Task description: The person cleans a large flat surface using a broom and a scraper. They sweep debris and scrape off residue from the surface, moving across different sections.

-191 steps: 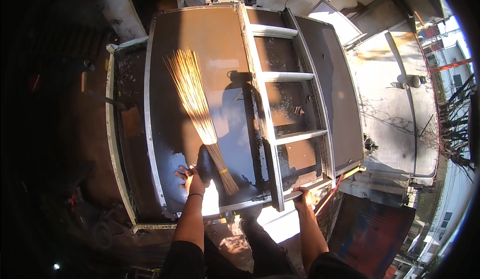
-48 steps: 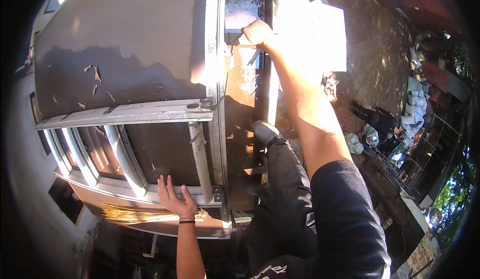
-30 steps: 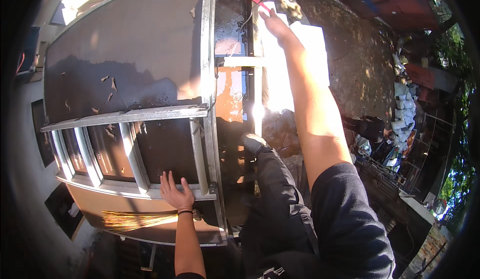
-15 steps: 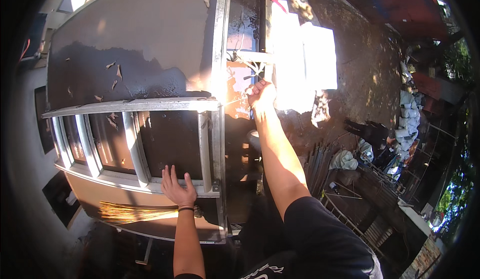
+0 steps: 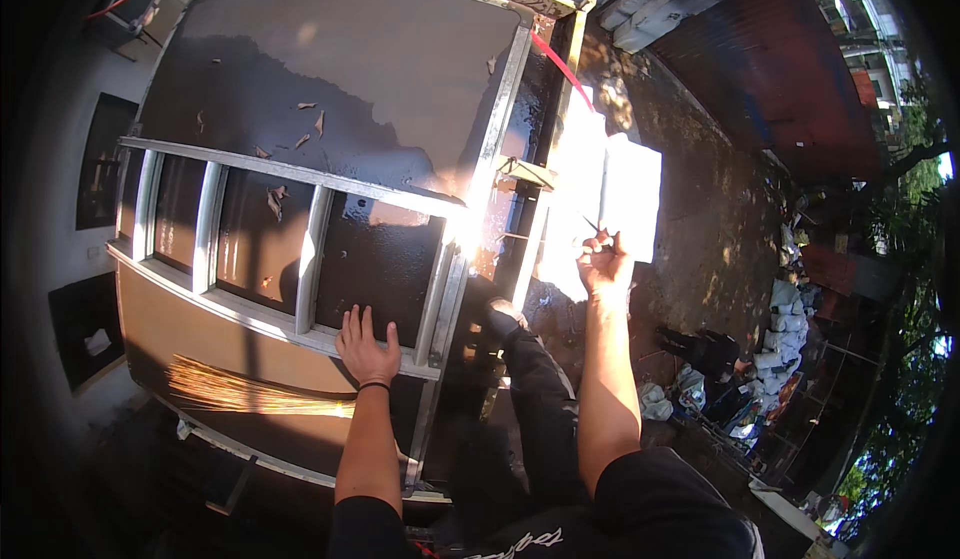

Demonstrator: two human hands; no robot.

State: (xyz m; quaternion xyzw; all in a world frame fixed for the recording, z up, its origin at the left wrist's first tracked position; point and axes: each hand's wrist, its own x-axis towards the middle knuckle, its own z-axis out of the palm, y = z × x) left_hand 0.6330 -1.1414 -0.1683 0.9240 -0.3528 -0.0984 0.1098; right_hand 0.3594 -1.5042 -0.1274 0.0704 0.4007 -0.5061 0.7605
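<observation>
while both arms reach out:
left hand [image 5: 366, 347]: fingers spread flat on the metal frame [image 5: 300, 319]
right hand [image 5: 603, 265]: fingers pinched on a thin twig [image 5: 592, 227]
broom [image 5: 250, 395]: just left of the left wrist

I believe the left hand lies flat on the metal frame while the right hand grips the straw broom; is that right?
Not quite. The left hand does lie flat on the metal frame, but the right hand is raised beyond the frame's edge and seems to pinch something thin. The straw broom lies untouched near the left hand, as the head view shows.

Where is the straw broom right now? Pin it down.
In the head view the straw broom lies at lower left on the tan panel, just below the grey metal frame and left of the left hand.
</observation>
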